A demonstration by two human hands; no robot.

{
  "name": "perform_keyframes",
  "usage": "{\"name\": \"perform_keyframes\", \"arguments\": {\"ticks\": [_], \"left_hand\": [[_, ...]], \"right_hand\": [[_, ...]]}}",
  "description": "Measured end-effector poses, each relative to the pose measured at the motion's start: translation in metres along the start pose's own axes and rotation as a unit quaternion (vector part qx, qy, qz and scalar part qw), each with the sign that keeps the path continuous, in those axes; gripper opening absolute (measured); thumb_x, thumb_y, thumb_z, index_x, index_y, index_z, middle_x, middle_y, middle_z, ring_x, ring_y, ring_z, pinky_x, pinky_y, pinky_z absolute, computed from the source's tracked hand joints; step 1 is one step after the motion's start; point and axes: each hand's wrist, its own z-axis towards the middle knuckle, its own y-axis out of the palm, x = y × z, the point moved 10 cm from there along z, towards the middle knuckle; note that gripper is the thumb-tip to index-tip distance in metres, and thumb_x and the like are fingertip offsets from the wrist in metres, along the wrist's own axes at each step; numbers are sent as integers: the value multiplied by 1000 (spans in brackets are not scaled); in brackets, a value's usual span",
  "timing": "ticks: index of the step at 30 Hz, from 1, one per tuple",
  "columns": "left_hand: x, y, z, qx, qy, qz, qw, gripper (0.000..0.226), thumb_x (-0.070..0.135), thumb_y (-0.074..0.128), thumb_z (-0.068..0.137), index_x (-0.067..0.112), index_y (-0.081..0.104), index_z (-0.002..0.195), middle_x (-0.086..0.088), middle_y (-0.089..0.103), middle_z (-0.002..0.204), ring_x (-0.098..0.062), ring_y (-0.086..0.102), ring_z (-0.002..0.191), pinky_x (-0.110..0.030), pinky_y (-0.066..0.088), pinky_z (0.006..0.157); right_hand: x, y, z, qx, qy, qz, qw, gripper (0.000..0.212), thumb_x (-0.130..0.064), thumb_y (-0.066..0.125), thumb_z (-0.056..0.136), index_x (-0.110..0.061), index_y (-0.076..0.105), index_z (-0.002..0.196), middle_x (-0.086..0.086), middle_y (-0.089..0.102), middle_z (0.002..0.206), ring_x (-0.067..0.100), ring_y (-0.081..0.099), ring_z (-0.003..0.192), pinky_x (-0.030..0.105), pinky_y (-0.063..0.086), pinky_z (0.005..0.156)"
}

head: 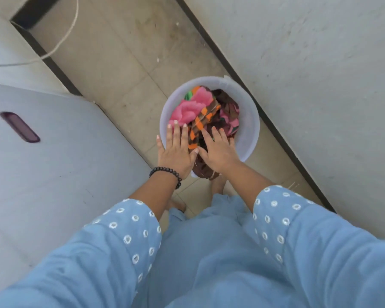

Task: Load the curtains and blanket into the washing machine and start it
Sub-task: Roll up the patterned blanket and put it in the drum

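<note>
Laundry (pixel 206 114) fills the bucket (pixel 250 121) at my twelve o'clock, washer (pixel 53 170) at nine. My left hand (pixel 176 150) and right hand (pixel 218 150) hover flat-fingered, perhaps touching cloth, gripping nothing. Grabbing only the top layer could spill trailing fabric onto the floor.

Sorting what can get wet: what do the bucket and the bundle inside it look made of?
The bucket looks like smooth, pale, slightly translucent plastic, with a thin moulded rim. The bundle looks like soft woven cloth: it folds and creases, printed pink, orange and brown. The exact fibre can't be told.
</note>
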Motion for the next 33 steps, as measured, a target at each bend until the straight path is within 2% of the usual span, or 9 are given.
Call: {"name": "perform_keyframes", "arguments": {"ticks": [10,14,16,19,21,25,27,30,33], "left_hand": [[-12,35,27,-33,-19,-29,999,69,40,27,104,14,-12,155,-8,-16,164,-25,-16,151,-55,-4,121],[-16,35,30,-37,-23,-48,998,69,38,28,104,14,-12,155,-8,-15,164,-25,-15,151,-53,-6,119],[-17,27,28,-29,-19,-74,997,70,35,32,103,13,-9,155,-7,-11,165,-24,-11,152,-52,-4,120],[-19,11,25,-25,-1,-124,992,75,29,43,100,10,-4,156,-7,-1,165,-24,-5,152,-51,0,121],[-18,1,22,-33,16,-153,988,83,30,52,96,10,-3,156,-6,4,165,-23,-2,152,-51,2,122],[-20,-25,6,-24,24,-233,972,100,35,67,89,11,-4,156,-9,13,164,-25,8,152,-51,9,122],[-20,-45,-5,2,25,-299,954,105,31,74,84,9,1,156,-10,26,160,-25,24,148,-46,22,119],[-22,-70,-25,11,11,-392,920,82,25,78,81,12,31,147,-5,54,138,-20,50,128,-23,37,96],[-17,-97,-51,32,31,-412,910,33,22,79,80,22,58,106,-5,67,113,-23,61,107,-29,46,86]], "right_hand": [[0,29,73,-55,35,159,985,61,-39,40,101,-27,17,156,12,22,159,33,22,146,54,27,115],[-6,28,86,-49,20,220,974,43,-16,45,97,-7,47,139,14,44,141,32,43,132,45,37,109],[-8,20,80,-34,28,304,952,35,-4,46,93,-4,59,125,13,55,128,29,55,117,43,45,102],[-17,2,56,-29,48,483,874,41,-1,48,96,-10,56,136,3,61,128,15,58,111,27,49,98],[-26,-12,37,-16,37,537,843,35,-2,50,97,-8,61,130,2,65,121,11,60,108,18,48,89],[-33,-37,-4,11,25,577,816,23,1,53,95,-6,72,105,6,71,106,14,65,100,26,50,91],[-34,-50,-26,24,20,582,813,24,5,53,92,-8,74,93,10,73,101,18,66,97,32,52,95],[-40,-72,-55,30,5,590,807,21,6,54,92,-1,73,94,21,72,105,30,67,97,40,52,94],[-55,-98,-84,29,-36,597,801,22,8,52,92,-2,72,91,13,74,92,22,68,86,30,56,80]]}}
